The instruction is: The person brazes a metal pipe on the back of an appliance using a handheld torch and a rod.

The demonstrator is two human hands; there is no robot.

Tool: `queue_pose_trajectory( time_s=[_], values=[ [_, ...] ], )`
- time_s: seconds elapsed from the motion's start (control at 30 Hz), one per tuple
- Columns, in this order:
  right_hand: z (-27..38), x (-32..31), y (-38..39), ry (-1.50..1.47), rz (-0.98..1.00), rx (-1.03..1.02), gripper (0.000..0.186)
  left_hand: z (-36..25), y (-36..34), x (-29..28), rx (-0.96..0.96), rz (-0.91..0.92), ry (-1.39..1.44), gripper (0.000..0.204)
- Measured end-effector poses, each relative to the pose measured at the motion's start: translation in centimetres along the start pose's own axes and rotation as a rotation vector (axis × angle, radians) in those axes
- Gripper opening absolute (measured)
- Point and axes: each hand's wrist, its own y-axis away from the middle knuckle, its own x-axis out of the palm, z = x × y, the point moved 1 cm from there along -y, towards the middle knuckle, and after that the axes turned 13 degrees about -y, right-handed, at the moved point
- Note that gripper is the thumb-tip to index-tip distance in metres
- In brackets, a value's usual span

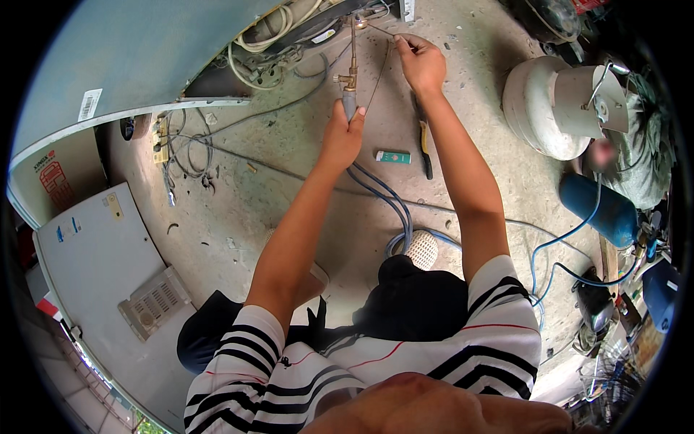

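Note:
In my left hand [343, 137] is a gas torch [349, 94] with a grey handle and brass valves, its long neck pointing away from me. The torch tip is beside a small copper-coloured part [361, 23] under the edge of a large appliance. My right hand [421, 64] pinches a thin metal rod [380, 30], one end reaching toward that part. A thin length [378, 83] also runs from the right fingers down toward my left thumb. No flame can be made out. Pliers [423, 141] with yellow and black handles lie below my right hand, near a teal lighter [394, 157].
Blue hoses [394, 197] trail from the torch across the floor. A pale gas cylinder [531, 108] and a blue cylinder [598, 210] sit at the right. At the left are a yellow power strip [160, 139], tangled cables [191, 155] and a grey appliance panel [101, 246].

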Motion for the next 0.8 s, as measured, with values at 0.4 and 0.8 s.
queue_pose_trajectory(
  time_s=[0.4,0.8],
  values=[
    [0.5,0.9,-0.5,0.040,0.010,-0.008,0.023,-0.9,0.2,-0.5,-0.007,0.011,0.056,0.026],
    [0.5,0.8,-0.5,0.052,0.016,-0.023,0.024,-0.6,0.0,-0.2,0.022,-0.015,0.027,0.027]
  ],
)
